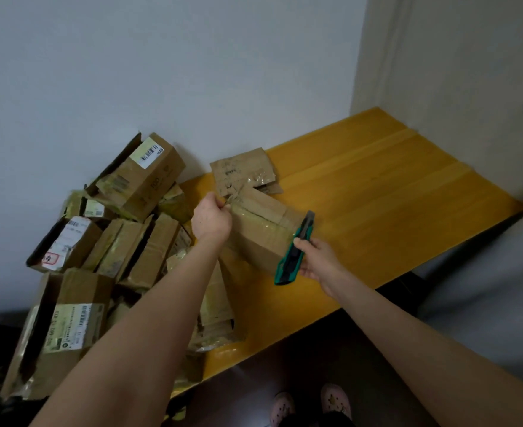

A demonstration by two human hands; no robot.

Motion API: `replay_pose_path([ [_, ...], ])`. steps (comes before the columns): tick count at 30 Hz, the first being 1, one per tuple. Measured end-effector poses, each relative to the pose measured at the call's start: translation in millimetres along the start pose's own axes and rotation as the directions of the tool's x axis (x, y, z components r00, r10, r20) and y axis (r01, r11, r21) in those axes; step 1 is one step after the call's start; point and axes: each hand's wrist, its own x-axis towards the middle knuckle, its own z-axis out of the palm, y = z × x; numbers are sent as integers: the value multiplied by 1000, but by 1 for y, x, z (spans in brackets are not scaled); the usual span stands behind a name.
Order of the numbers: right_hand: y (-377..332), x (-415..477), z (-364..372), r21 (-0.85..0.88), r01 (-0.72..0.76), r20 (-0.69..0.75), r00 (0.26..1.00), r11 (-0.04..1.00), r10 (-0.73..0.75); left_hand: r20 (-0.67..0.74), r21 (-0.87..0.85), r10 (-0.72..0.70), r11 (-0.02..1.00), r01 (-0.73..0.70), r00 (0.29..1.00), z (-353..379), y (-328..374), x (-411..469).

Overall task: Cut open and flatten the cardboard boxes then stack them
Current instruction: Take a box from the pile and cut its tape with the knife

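A small taped cardboard box [261, 229] stands tilted on the yellow wooden table [377, 192]. My left hand [211, 217] grips its upper left corner. My right hand [315, 257] holds a green and black utility knife [294, 251], whose tip lies against the box's right edge. Behind the box lies a flattened piece of cardboard [243, 172]. More flattened pieces [215, 306] lie under my left forearm.
A heap of several unflattened cardboard boxes [106, 241] covers the table's left side against the white wall. The table's right half shows bare wood. A grey surface [485, 288] lies to the right, and my pink shoes [335, 399] stand on the dark floor.
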Motion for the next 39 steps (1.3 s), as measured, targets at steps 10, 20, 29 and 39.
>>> replay_pose_path([
  [10, -21, 21, -7, -96, 46, 25, 999, 994, -43, 458, 532, -116, 830, -167, 882, -1, -12, -22],
  [20, -16, 24, -7, -134, 79, 39, 996, 988, -74, 699, 435, 275, 569, -698, 660, 55, 33, -31],
  [29, 5, 8, -51, -483, 279, 22, 951, 830, -307, 698, 393, 296, 603, -694, 652, 60, 32, -24],
  [39, 7, 1, -58, -593, 312, 73, 939, 742, -337, 684, 377, 324, 609, -697, 654, 63, 31, -24],
])
